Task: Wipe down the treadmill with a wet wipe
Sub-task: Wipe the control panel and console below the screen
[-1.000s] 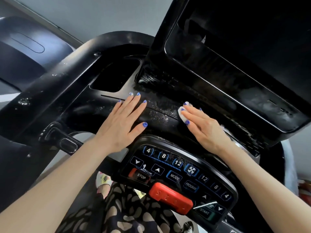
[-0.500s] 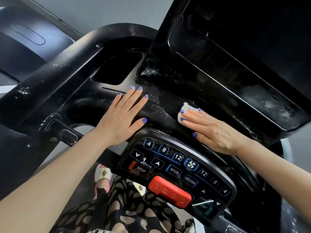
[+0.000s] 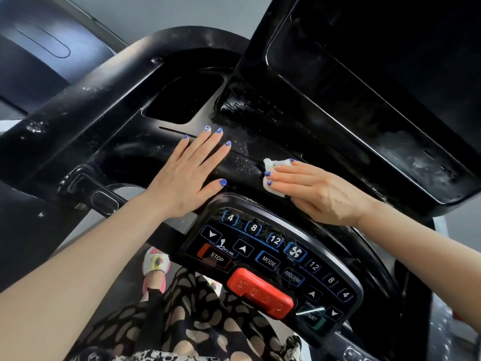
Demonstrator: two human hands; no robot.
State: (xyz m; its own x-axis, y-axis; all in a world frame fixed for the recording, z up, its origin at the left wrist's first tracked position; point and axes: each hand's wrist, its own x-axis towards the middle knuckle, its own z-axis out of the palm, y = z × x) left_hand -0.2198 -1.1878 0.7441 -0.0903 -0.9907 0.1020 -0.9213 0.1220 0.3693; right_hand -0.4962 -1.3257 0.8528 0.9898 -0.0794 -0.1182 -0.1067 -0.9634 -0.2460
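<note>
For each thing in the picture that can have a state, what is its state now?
left hand: flat on the console, fingers straight
right hand: pressing the wet wipe down
wet wipe: bunched under the fingers
console ledge: speckled with droplets
cup recess: nothing visible inside

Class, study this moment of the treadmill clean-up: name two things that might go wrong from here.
1. The right hand presses the wet wipe just above the button panel; a slip might press a key or wet it.
2. The left hand rests flat on the console, which looks speckled with droplets, so it might slide.
</note>
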